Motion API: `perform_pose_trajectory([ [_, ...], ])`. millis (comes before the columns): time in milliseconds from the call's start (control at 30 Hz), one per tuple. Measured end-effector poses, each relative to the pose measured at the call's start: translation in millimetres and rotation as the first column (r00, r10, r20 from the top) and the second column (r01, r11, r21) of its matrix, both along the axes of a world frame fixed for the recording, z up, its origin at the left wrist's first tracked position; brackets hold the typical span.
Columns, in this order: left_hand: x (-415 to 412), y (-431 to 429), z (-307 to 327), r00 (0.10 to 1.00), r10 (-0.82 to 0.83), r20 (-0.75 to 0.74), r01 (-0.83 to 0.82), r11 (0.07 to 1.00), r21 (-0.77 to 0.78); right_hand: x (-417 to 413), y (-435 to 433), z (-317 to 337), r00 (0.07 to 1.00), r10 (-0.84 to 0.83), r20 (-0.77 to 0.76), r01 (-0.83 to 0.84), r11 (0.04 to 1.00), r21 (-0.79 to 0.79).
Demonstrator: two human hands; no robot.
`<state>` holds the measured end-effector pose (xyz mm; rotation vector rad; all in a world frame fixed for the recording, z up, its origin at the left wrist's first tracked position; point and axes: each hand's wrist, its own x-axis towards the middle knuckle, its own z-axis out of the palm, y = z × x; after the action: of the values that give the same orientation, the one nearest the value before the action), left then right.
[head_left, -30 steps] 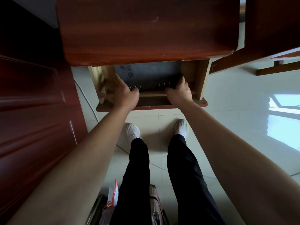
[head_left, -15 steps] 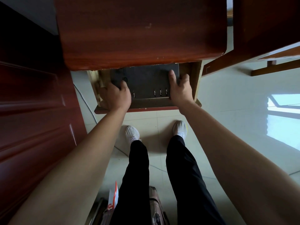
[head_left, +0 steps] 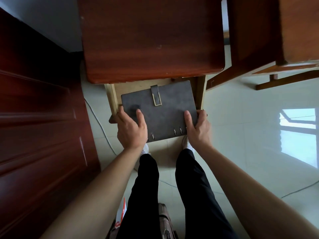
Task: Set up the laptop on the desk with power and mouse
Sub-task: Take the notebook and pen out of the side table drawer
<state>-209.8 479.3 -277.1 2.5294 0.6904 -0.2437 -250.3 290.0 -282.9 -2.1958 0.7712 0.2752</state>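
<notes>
A dark grey case (head_left: 165, 111) with a strap, a metal clasp and ring-binder rings along its near edge is held above the open wooden drawer (head_left: 113, 99) under the reddish-brown desk (head_left: 151, 37). My left hand (head_left: 132, 130) grips its near left corner, thumb on top. My right hand (head_left: 198, 130) holds its near right corner. The case sticks out past the drawer's front toward me. No laptop, charger or mouse shows.
A dark red wooden door (head_left: 38, 118) stands close on the left. A wooden chair (head_left: 269, 40) sits to the desk's right. A thin cable (head_left: 101, 125) runs along the pale tiled floor. A suitcase (head_left: 165, 223) stands behind my legs.
Both hands have pulled the grey case out of the drawer toward me and lifted it; its strap and clasp now show. The view has shifted so the desk sits further right.
</notes>
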Motion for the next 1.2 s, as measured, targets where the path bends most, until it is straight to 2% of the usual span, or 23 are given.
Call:
perform_pose_trajectory([
  [233,42,11,29,0.956,-0.029,0.292,0.05,0.997,-0.065,40,4,26,0.988,0.109,0.105,-0.099,0.99,-0.099],
  [367,99,17,36,0.943,-0.175,0.282,0.202,0.977,-0.069,92,6,38,0.978,0.138,0.159,-0.124,0.988,-0.092],
  [467,129,17,36,0.921,-0.264,0.286,0.297,0.952,-0.076,125,3,44,0.978,0.135,0.158,-0.105,0.977,-0.185],
  [567,143,16,30,0.925,-0.347,0.154,0.356,0.934,-0.04,143,2,44,0.978,0.178,0.112,-0.139,0.946,-0.294],
  [633,144,20,27,0.904,-0.425,0.038,0.424,0.905,0.042,144,1,44,0.972,0.224,0.067,-0.19,0.926,-0.326],
  [700,143,25,26,0.876,-0.481,-0.013,0.481,0.872,0.09,140,-1,43,0.964,0.262,0.052,-0.23,0.913,-0.338],
  [800,136,32,26,0.868,-0.497,-0.003,0.493,0.861,0.125,125,1,42,0.966,0.231,0.118,-0.175,0.916,-0.362],
  [900,105,39,20,0.879,-0.471,0.076,0.448,0.87,0.208,95,12,31,0.944,0.239,0.226,-0.101,0.864,-0.494],
  [967,76,45,11,0.886,-0.453,0.098,0.422,0.877,0.23,79,20,16,0.931,0.349,0.107,-0.257,0.835,-0.487],
  [1033,48,53,-1,0.877,-0.479,0.035,0.46,0.859,0.227,71,27,-2,0.861,0.497,-0.108,-0.499,0.782,-0.374],
  [1133,16,66,-26,0.864,-0.45,-0.227,0.487,0.861,0.146,76,45,-31,0.719,0.658,-0.223,-0.694,0.695,-0.187],
  [1200,5,71,-36,0.834,-0.411,-0.369,0.468,0.88,0.079,87,57,-41,0.657,0.721,-0.219,-0.754,0.633,-0.175],
])
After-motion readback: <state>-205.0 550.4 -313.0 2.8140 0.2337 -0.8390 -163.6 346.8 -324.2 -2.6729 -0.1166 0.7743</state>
